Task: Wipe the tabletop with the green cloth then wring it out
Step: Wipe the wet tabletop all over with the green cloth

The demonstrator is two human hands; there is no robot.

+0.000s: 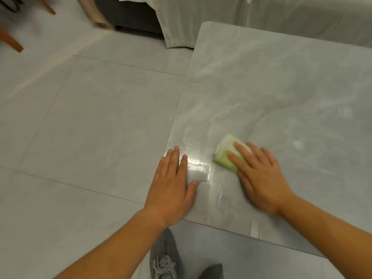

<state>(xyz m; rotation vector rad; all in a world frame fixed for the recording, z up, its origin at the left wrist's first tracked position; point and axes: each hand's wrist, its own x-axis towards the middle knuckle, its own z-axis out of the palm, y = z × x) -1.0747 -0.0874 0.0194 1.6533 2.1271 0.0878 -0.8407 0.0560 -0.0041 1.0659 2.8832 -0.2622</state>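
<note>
Green cloth (229,155) under right hand (261,176); left hand (171,184) flat beside it

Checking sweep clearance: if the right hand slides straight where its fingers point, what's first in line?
No object, it seems. The right hand, flat on the green cloth, points far-left over bare tabletop; first comes the table's left edge, then floor below.

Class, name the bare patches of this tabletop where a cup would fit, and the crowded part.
Bare: the far tabletop, from the cloth to the fabric, and the stretch right of the right hand. Crowded: the near left corner, with the left hand on the wet patch beside the cloth.
</note>
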